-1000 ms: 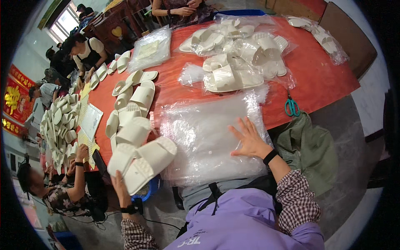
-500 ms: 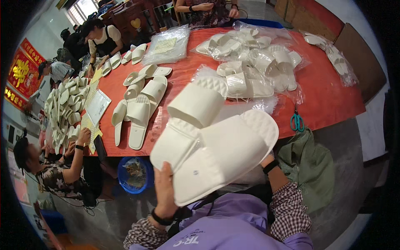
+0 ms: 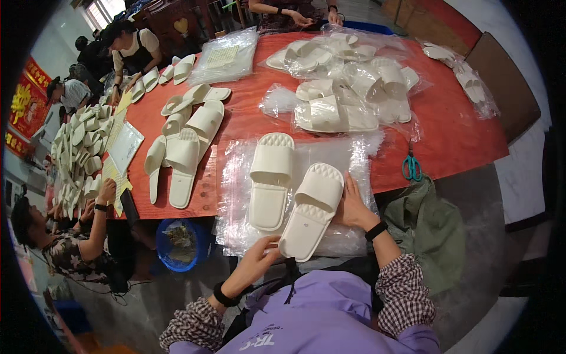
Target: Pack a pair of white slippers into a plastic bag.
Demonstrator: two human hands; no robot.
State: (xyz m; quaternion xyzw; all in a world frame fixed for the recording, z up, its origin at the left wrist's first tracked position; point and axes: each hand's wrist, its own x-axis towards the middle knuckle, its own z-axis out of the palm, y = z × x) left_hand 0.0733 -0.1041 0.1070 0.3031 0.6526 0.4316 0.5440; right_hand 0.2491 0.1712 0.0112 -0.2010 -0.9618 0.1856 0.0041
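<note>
Left hand (image 3: 254, 259) reaches in from the near side, its fingers bent at the heel end of a white slipper (image 3: 312, 221); whether it grips the slipper or only steadies it, the view does not tell. Right hand (image 3: 356, 209) lies along the same slipper's right side with fingers stretched toward the far end, its thumb hidden, so its grip cannot be told either. The slipper slants, its toe end farther and to the right. Just left of it, a second slipper (image 3: 271, 180) lies sole down, untouched by either hand, on a stack of clear plastic bags (image 3: 236, 194) at the near edge of the red tabletop (image 3: 466, 138).

Farther left stand several loose slippers (image 3: 183, 153). Beyond the stack, bagged slippers (image 3: 339, 112) lie heaped together. Scissors (image 3: 412, 167) with teal handles rest to the right, near a green cloth (image 3: 433, 236). At the near left, a blue bin (image 3: 206, 243) sits on the floor.
</note>
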